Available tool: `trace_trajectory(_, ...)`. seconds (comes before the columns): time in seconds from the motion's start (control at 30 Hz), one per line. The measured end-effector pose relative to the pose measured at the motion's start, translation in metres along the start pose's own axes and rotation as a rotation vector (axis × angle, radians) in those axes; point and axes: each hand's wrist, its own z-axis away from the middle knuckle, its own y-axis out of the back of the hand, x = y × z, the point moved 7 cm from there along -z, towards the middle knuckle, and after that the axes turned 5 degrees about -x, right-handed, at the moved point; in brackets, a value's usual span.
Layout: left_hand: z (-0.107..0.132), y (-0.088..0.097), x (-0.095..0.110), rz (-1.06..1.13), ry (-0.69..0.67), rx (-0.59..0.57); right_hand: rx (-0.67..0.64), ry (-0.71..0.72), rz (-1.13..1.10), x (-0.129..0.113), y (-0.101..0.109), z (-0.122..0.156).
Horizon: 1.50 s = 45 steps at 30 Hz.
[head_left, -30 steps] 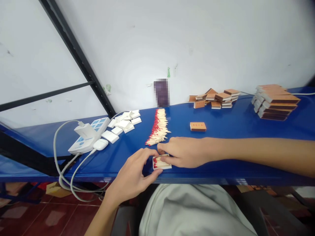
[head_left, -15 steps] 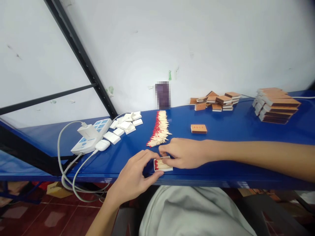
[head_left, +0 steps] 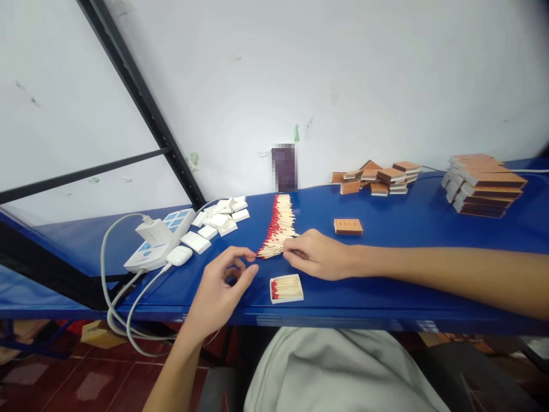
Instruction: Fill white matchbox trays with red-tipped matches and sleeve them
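A white matchbox tray [head_left: 286, 288] filled with red-tipped matches lies free near the blue shelf's front edge. Behind it a long row of loose matches [head_left: 279, 224] runs toward the wall. My right hand [head_left: 318, 255] pinches the stick ends at the near end of that row. My left hand [head_left: 219, 286] hovers left of the tray, fingers curved and apart, its index fingertip at the red heads of the same near matches. Neither hand touches the tray.
Empty white trays [head_left: 218, 220] lie beside a power strip with charger, cables and an earbud case [head_left: 179, 254] at left. One brown matchbox [head_left: 347, 226] lies alone mid-shelf. Matchbox piles [head_left: 377, 176] and a taller stack [head_left: 482, 184] sit at the right by the wall.
Both hands let go of the filled tray and moved back to the near end of the match row. The tray stays at the front edge.
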Motion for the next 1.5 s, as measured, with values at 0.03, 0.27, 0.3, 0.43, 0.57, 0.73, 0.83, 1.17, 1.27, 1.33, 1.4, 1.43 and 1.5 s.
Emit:
trace_trajectory(0.03, -0.004, 0.002, -0.002, -0.077, -0.008, 0.028, 0.017, -0.012, 0.008, 0.001, 0.000, 0.001)
trace_trajectory(0.27, -0.017, -0.007, -0.003, -0.437, -0.066, -0.013, 0.152, -0.118, 0.003, 0.012, 0.006, 0.004)
trace_trajectory(0.3, -0.016, -0.008, -0.003, -0.436, -0.064, -0.016, 0.172, -0.140, -0.030, 0.016, 0.007, 0.004)
trace_trajectory(0.43, -0.014, -0.009, -0.003, -0.418, -0.069, -0.060, 0.261, -0.235, -0.207, 0.032, 0.011, 0.003)
trace_trajectory(0.57, -0.014, -0.010, -0.003, -0.390, -0.085, -0.091, 0.263, -0.250, -0.272, 0.035, 0.010, 0.002)
trace_trajectory(0.73, -0.014, -0.010, -0.006, -0.375, -0.078, -0.101, 0.235, -0.198, -0.179, 0.030, 0.008, 0.002)
trace_trajectory(0.83, -0.014, -0.011, -0.006, -0.379, -0.094, -0.126, 0.208, -0.239, -0.093, 0.030, 0.007, 0.002)
trace_trajectory(1.17, -0.015, -0.014, -0.004, -0.339, -0.130, -0.175, 0.096, -0.274, 0.132, 0.023, 0.001, 0.003)
trace_trajectory(1.27, -0.015, -0.014, -0.004, -0.325, -0.135, -0.171, 0.095, -0.261, 0.125, 0.023, 0.001, 0.003)
trace_trajectory(1.33, -0.016, -0.014, -0.004, -0.319, -0.139, -0.168, 0.103, -0.249, 0.114, 0.023, 0.001, 0.003)
trace_trajectory(1.4, -0.016, -0.014, -0.004, -0.317, -0.143, -0.168, 0.125, -0.225, 0.114, 0.022, 0.002, 0.004)
trace_trajectory(1.43, -0.016, -0.014, -0.004, -0.315, -0.143, -0.168, 0.141, -0.209, 0.118, 0.021, 0.003, 0.004)
trace_trajectory(1.5, -0.016, -0.014, -0.004, -0.312, -0.140, -0.166, 0.170, -0.185, 0.132, 0.020, 0.004, 0.004)
